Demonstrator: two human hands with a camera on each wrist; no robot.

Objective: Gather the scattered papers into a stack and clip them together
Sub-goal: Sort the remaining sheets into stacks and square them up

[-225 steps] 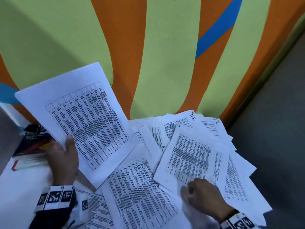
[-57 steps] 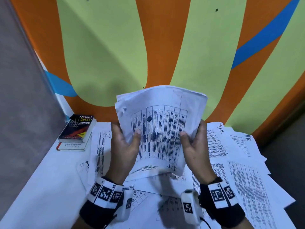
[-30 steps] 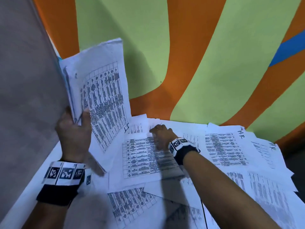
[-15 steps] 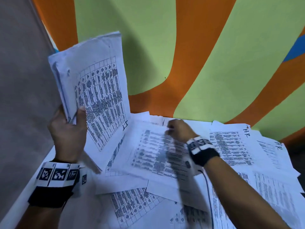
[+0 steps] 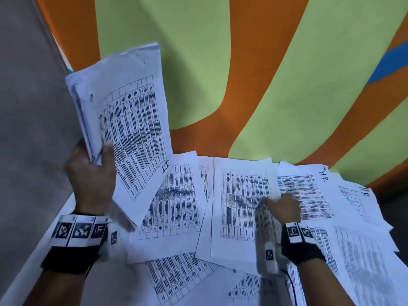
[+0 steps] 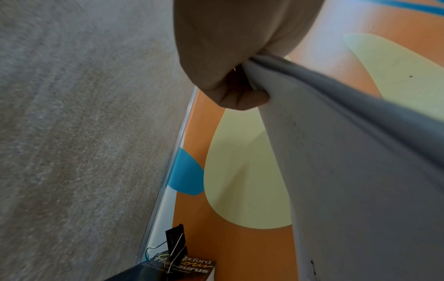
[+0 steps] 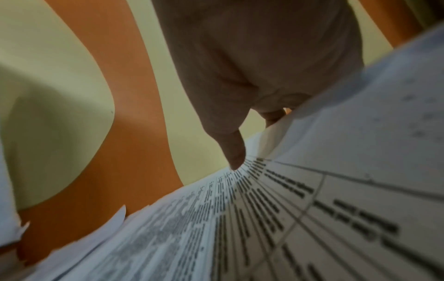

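While I look down from the head view, my left hand holds a gathered stack of printed sheets up off the table, tilted, my thumb pressed on its front page and my other fingers curled behind. The stack's lower corner bears a handwritten "IT". My right hand lies on a loose sheet near the middle of the table, thumb stretched out over the printed grid; whether the other fingers pinch that sheet's edge I cannot tell from here. More scattered papers overlap one another across the white table, two at the far right marked "HR". Behind stands a wall painted orange and pale green with a blue band.

From my left wrist, my fingers are curled tight round the edge of the stack, which fills the right side of the view. Below, a black binder clip stands on a thesaurus book, beside the grey partition.

From my right wrist, my thumb points down and touches the printed sheet. My other fingers are bent at the sheet's far edge, though the blur hides whether they grip it.
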